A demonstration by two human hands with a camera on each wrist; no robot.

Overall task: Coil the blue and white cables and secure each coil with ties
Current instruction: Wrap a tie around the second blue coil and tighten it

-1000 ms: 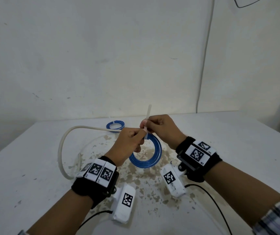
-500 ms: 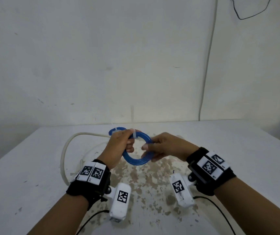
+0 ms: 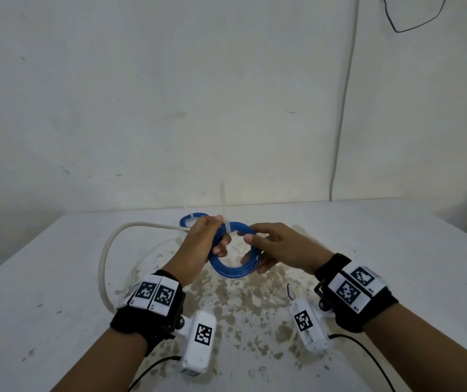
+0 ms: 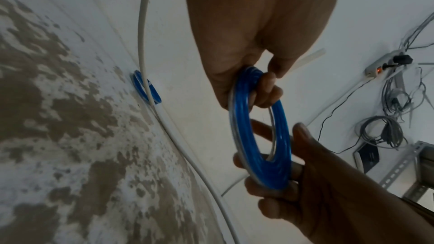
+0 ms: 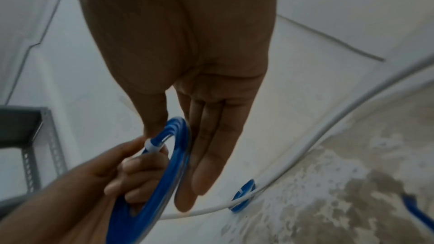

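The blue coil [image 3: 235, 271] is held clear of the desk [image 3: 42, 278], above its middle. The left hand [image 3: 201, 244] is clamped on the coil's left arc, with its fingers [image 4: 267, 88] curled through the ring. A white tie [image 3: 228, 226] is cinched round the strands just beside the left thumb, tail pointing up. The right hand [image 3: 283, 247] is set on the right arc, fingers [image 5: 211, 146] laid straight and together along one face, thumb on the other. A smaller blue coil [image 3: 189, 217] is seen near the far edge, touched by the loose white cable [image 3: 105, 250].

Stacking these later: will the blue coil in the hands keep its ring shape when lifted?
Probably: the blue coil is round while held aloft, a white tie wrapped round its turns. Likely light: left hand and right hand hold it by the fingers. Untied parts might splay.
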